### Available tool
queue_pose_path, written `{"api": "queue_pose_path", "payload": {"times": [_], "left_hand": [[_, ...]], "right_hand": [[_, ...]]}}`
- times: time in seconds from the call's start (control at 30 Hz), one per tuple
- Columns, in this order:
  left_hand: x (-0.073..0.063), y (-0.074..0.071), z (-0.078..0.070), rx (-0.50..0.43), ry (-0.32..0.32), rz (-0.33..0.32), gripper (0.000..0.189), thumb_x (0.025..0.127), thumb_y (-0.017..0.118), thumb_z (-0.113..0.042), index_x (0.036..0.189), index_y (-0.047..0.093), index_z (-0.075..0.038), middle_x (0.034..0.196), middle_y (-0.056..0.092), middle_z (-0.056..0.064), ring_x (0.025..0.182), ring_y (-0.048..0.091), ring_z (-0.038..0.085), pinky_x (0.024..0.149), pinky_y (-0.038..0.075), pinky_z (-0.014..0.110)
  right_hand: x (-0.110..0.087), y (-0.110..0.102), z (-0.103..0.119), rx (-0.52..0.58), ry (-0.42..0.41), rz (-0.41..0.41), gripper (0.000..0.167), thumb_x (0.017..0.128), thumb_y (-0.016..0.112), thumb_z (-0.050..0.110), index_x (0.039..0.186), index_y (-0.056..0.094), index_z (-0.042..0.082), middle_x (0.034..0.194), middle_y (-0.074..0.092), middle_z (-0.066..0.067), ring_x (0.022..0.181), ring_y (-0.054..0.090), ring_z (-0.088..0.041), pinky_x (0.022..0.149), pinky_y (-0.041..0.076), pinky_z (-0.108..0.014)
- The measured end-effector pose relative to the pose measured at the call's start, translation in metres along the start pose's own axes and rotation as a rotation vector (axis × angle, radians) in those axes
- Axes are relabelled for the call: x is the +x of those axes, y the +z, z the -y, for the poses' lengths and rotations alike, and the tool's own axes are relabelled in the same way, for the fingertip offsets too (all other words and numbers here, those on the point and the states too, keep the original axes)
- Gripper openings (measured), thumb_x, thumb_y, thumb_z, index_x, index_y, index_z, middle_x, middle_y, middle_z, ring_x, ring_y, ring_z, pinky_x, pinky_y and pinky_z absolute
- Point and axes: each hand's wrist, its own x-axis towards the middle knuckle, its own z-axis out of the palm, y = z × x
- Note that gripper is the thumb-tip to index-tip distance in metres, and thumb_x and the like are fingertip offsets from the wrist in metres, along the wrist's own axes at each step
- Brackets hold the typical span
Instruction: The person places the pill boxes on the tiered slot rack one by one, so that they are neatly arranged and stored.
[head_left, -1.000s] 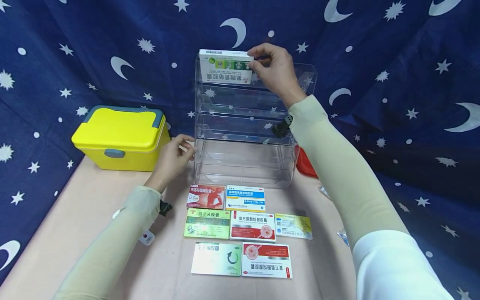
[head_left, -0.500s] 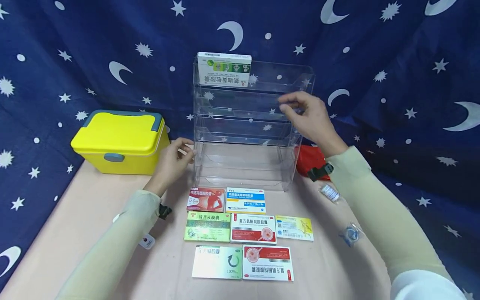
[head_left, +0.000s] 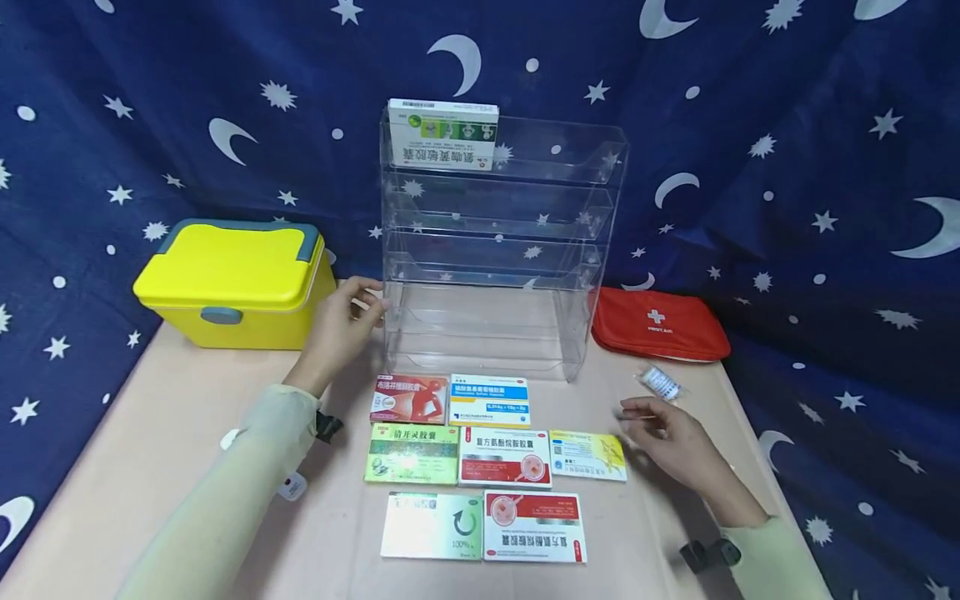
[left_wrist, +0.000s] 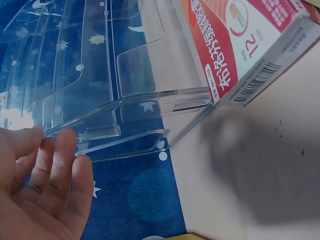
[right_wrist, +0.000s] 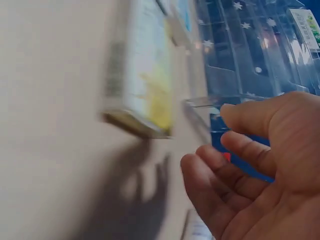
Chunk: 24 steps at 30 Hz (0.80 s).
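Note:
A clear plastic tiered rack (head_left: 487, 321) stands at the back of the table. My left hand (head_left: 341, 329) is at its left side, loosely curled fingertips right at the edge of the side panel, as the left wrist view also shows. A white-and-green medicine box (head_left: 442, 137) leans in the top tier at the left. My right hand (head_left: 663, 437) holds nothing, fingers loosely bent, just right of a yellow-and-white medicine box (head_left: 587, 456). Before the rack lie a red medicine box (head_left: 409, 399), a blue-and-white one (head_left: 490, 402), a green one (head_left: 412, 454) and several others in rows.
A yellow lidded case (head_left: 232, 275) stands left of the rack. On the right lie a red first aid pouch (head_left: 660, 325) and a small wrapped roll (head_left: 660, 382). A starry blue cloth (head_left: 810, 275) hangs behind. A small white item (head_left: 292, 486) lies under the left forearm.
My right hand has let go of the white-and-green box in the top tier and come down to the right of the yellow-and-white box. My left hand has stayed at the rack's side.

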Motion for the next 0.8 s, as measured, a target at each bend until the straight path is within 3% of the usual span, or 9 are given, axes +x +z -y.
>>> {"api": "queue_pose_path", "payload": {"times": [0.2, 0.5, 0.67, 0.8], "left_hand": [[-0.001, -0.002, 0.002, -0.007, 0.008, -0.020, 0.027, 0.100, 0.067, -0.018, 0.125, 0.061, -0.007, 0.096, 0.064, 0.009, 0.075, 0.068, 0.023, 0.065, 0.053, 0.032], [0.000, 0.001, 0.001, 0.002, 0.012, -0.023, 0.029, 0.100, 0.068, -0.022, 0.125, 0.063, -0.007, 0.096, 0.065, 0.008, 0.075, 0.069, 0.022, 0.063, 0.053, 0.032], [0.000, 0.002, 0.000, -0.003, 0.005, -0.019, 0.028, 0.100, 0.068, -0.023, 0.124, 0.063, -0.010, 0.097, 0.065, 0.008, 0.078, 0.070, 0.026, 0.062, 0.053, 0.032], [-0.001, 0.002, 0.000, -0.013, 0.010, -0.019, 0.028, 0.100, 0.068, -0.022, 0.123, 0.063, -0.009, 0.097, 0.065, 0.009, 0.080, 0.071, 0.033, 0.061, 0.052, 0.030]], "right_hand": [[-0.022, 0.020, -0.004, -0.096, 0.016, -0.012, 0.048, 0.092, 0.077, 0.020, 0.134, 0.061, 0.002, 0.114, 0.067, -0.008, 0.089, 0.059, -0.018, 0.074, 0.053, -0.032], [-0.025, 0.029, -0.006, -0.096, 0.071, 0.029, 0.056, 0.091, 0.077, 0.022, 0.137, 0.057, -0.003, 0.110, 0.062, -0.009, 0.089, 0.054, -0.022, 0.075, 0.049, -0.036], [-0.024, 0.032, -0.012, -0.102, 0.038, 0.037, 0.048, 0.091, 0.077, 0.017, 0.134, 0.060, 0.000, 0.104, 0.057, -0.007, 0.087, 0.051, -0.021, 0.069, 0.046, -0.030], [-0.025, 0.032, -0.013, -0.091, 0.040, 0.039, 0.043, 0.091, 0.077, 0.017, 0.130, 0.061, 0.004, 0.108, 0.056, -0.009, 0.090, 0.051, -0.023, 0.072, 0.045, -0.033]]}}
